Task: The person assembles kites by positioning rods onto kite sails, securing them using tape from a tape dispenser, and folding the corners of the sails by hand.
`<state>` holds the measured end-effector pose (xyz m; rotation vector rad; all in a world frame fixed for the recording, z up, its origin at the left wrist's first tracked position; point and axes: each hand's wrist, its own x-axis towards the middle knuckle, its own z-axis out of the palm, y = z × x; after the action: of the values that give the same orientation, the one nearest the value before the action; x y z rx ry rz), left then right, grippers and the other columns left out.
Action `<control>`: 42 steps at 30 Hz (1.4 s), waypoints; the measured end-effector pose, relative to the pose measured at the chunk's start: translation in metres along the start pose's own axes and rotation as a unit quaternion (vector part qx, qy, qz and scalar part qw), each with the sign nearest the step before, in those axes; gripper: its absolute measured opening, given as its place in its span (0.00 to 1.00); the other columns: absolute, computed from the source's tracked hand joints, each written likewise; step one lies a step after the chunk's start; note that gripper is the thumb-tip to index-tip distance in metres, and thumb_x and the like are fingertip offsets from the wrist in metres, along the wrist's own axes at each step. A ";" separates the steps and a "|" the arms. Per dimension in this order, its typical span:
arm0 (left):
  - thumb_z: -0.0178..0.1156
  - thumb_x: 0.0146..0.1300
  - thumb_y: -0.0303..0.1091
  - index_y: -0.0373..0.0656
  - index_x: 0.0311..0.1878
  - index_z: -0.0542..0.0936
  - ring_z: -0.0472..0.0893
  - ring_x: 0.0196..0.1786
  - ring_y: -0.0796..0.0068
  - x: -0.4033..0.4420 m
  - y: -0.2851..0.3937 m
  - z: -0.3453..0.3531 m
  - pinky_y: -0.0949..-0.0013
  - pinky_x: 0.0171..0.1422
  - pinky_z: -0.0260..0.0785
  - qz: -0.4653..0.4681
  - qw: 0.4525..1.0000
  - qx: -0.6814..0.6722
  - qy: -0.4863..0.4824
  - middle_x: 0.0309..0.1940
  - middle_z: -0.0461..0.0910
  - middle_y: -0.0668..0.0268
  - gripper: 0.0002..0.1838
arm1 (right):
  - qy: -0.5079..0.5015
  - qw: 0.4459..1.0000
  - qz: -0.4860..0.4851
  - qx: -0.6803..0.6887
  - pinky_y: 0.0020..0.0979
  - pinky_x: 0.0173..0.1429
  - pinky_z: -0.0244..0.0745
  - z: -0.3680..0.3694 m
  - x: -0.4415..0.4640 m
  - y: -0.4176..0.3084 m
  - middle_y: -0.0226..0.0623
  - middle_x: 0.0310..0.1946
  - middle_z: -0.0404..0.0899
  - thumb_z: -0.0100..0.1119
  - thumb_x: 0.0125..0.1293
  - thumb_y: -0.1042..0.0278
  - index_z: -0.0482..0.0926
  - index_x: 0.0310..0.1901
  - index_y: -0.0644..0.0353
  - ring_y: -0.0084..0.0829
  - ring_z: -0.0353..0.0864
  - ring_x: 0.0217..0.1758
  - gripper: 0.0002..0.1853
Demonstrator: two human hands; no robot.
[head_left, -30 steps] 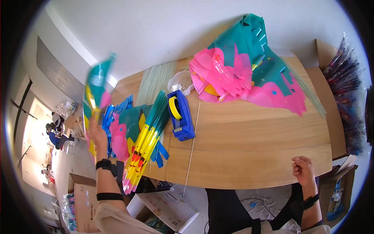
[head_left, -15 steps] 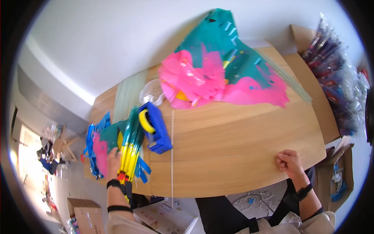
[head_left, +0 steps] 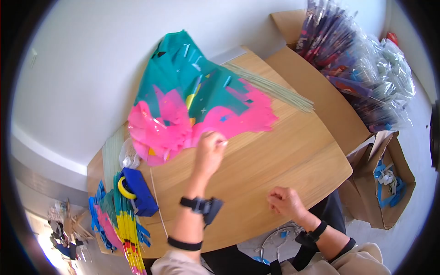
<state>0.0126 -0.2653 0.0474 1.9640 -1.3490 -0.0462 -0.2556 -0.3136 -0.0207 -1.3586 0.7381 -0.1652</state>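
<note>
My left hand [head_left: 210, 153] is raised over the table by the lower edge of a pile of green and pink thin sheets [head_left: 215, 103]. Its fingers are closed, with a small whitish spot at the tips that I cannot make out. My right hand [head_left: 285, 203] hovers near the table's front edge, fingers curled together; whatever they might hold is hidden. On the left stands a blue tape dispenser [head_left: 145, 197] with a yellow ring. Beside it lies a bundle of green and yellow wrapped pieces [head_left: 124, 222].
Thin pale rods [head_left: 275, 89] lie at the table's back right. A tub [head_left: 129, 153] stands behind the dispenser. A large carton [head_left: 316, 91] holds plastic-wrapped bundles [head_left: 334, 50]. A smaller carton [head_left: 362, 201] with blue and white scraps stands on the floor at right.
My left hand has left the green and yellow bundle and come across to the pile of sheets. The view has turned right; my right hand stays near the table's front edge.
</note>
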 end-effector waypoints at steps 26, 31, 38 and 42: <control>0.62 0.57 0.24 0.38 0.22 0.77 0.68 0.24 0.84 0.081 -0.002 0.119 0.77 0.30 0.60 -0.269 0.899 -0.344 0.023 0.20 0.73 0.74 0.08 | 0.003 0.992 -0.106 -0.064 0.35 0.31 0.72 -0.001 -0.005 0.002 0.47 0.22 0.77 0.59 0.57 0.74 0.74 0.31 0.65 0.44 0.78 0.25 0.05; 0.63 0.61 0.29 0.41 0.27 0.79 0.70 0.27 0.86 0.084 -0.019 0.108 0.78 0.33 0.61 -0.275 0.837 -0.465 0.082 0.24 0.75 0.73 0.07 | 0.005 0.992 -0.111 -0.066 0.35 0.31 0.72 -0.002 -0.005 0.001 0.47 0.22 0.77 0.59 0.58 0.74 0.74 0.31 0.66 0.44 0.78 0.25 0.05; 0.61 0.60 0.28 0.43 0.35 0.78 0.77 0.38 0.76 0.076 -0.025 0.084 0.67 0.42 0.65 -0.297 0.767 -0.556 0.120 0.34 0.80 0.68 0.02 | -0.017 0.996 -0.082 -0.021 0.32 0.29 0.71 -0.004 -0.005 -0.001 0.41 0.20 0.77 0.58 0.61 0.72 0.74 0.31 0.67 0.33 0.78 0.23 0.06; 0.59 0.61 0.25 0.41 0.36 0.76 0.77 0.41 0.77 0.074 -0.012 0.069 0.68 0.50 0.65 -0.110 0.804 -0.580 0.066 0.44 0.81 0.57 0.02 | -0.061 0.988 0.019 0.143 0.23 0.31 0.72 -0.020 0.015 -0.004 0.27 0.25 0.77 0.55 0.68 0.67 0.77 0.37 0.65 0.19 0.76 0.27 0.09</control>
<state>0.0264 -0.3620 0.0172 0.9959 -0.6593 -0.6710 -0.2543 -0.3388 -0.0227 -1.0714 0.6112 -0.1496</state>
